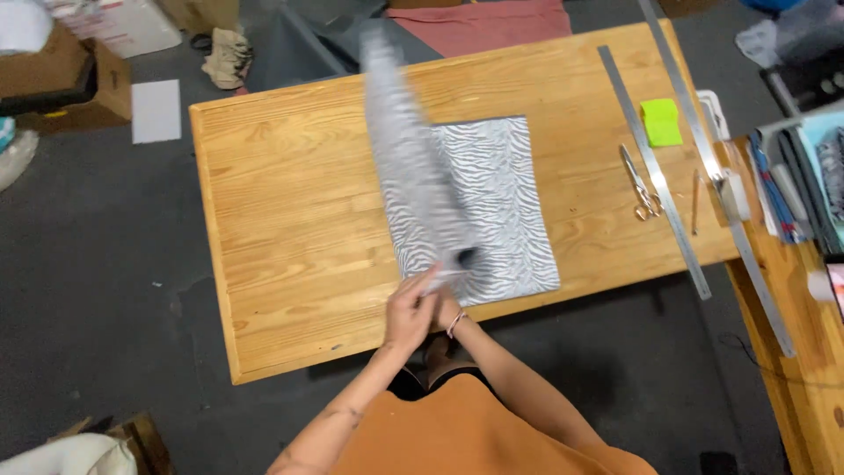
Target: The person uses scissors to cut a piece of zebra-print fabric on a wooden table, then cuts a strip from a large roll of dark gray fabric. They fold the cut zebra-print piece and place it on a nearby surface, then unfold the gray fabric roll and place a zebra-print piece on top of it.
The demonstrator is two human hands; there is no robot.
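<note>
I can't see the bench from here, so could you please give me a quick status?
Both hands, left hand and right hand, grip striped fabric, lifted, blurred. Second piece flat on table. Scissors, rulers off aside.

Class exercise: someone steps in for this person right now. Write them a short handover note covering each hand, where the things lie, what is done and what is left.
Left hand and right hand: together at the near table edge, gripping the lifted, blurred fabric strip.
Striped fabric sheet lies flat on the wooden table.
Scissors, rulers and green pad sit untouched on the right.
Done: sheet spread out.
Left: the raised piece is not yet laid down.
</note>
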